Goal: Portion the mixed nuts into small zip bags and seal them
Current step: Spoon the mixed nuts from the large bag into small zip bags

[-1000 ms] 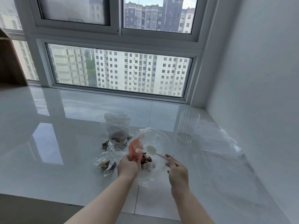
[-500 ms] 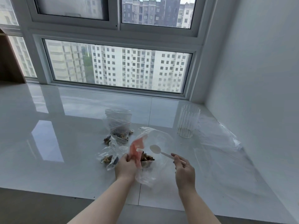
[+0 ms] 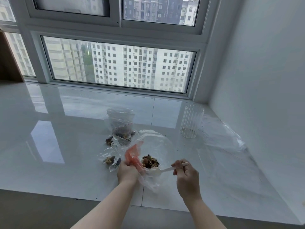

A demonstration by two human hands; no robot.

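Biggest risk is the floppy clear plastic bag with the red zip strip (image 3: 153, 146) sagging over the mixed nuts (image 3: 149, 162) inside it, since the left hand (image 3: 127, 171) only bunches its rim while the right hand (image 3: 186, 175) pinches the small white plastic spoon (image 3: 162, 170) right at that bag's mouth, so a scoop might spill.

Left hand (image 3: 127, 173) fingers behind bunched bag (image 3: 155, 149); nuts (image 3: 150, 162) perhaps too blurred to sort.
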